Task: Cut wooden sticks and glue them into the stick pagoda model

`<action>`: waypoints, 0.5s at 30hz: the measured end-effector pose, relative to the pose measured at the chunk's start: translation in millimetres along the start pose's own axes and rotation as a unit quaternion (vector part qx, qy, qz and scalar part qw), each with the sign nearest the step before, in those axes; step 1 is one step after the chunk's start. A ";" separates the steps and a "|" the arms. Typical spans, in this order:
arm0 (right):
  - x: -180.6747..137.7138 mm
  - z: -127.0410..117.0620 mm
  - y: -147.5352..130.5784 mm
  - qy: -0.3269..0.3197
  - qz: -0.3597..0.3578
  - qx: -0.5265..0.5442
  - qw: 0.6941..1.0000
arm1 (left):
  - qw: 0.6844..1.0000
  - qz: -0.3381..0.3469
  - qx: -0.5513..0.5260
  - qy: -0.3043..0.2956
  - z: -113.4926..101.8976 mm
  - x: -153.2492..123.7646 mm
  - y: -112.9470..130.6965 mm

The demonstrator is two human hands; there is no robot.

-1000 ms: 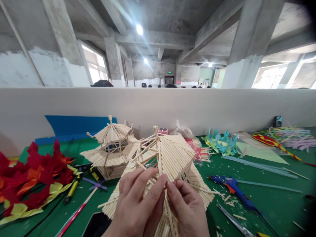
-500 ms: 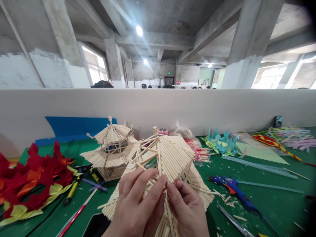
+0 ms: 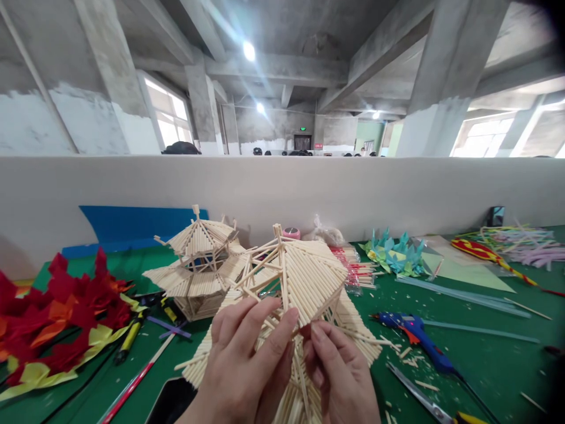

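A pavilion model of pale wooden sticks (image 3: 313, 277) stands in front of me, its upper roof covered on the right and showing bare sticks on the left. My left hand (image 3: 247, 359) grips the roof's near edge with bent fingers, the index finger lying along its lower corner. Just right of that corner, my right hand (image 3: 338, 368) is closed in a pinch, thumb against fingers. Whatever sits between those fingertips is too small or hidden to name. Both hands cover part of the lower roof. A second stick pavilion (image 3: 200, 265) stands behind on the left.
A blue hot glue gun (image 3: 415, 338) and scissors (image 3: 419, 391) lie at right among stick scraps. Red paper petals (image 3: 66, 312) fill the left, beside a yellow-black cutter (image 3: 129, 341). Teal folded paper (image 3: 397, 256) and glue sticks (image 3: 463, 294) lie farther back. A white partition (image 3: 282, 188) borders the table.
My right hand has shifted slightly right, its fingertips now a little apart from the left index finger. The left hand stays at the roof corner. The view has tilted slightly.
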State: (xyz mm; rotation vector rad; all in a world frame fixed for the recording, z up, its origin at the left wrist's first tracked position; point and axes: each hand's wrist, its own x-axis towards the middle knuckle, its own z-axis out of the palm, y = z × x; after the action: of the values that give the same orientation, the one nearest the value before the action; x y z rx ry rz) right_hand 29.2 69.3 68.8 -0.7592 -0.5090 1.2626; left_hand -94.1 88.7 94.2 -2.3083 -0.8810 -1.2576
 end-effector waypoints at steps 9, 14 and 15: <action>1.0 3.0 -1.9 -0.005 -0.013 -0.011 1.000 | 1.000 0.002 0.002 -0.003 1.2 -0.5 0.5; 0.4 4.8 -2.8 -0.013 0.002 -0.007 1.000 | 1.000 0.006 0.000 0.010 1.7 0.3 0.5; 0.3 5.4 -2.5 -0.015 0.004 -0.004 1.000 | 1.000 0.007 -0.002 0.009 1.8 0.4 0.3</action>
State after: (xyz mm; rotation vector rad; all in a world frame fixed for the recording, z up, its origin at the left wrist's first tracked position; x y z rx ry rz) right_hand 27.0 70.5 74.1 -0.7519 -0.5362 1.2821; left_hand -92.6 89.6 93.6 -2.2997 -0.8564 -1.2730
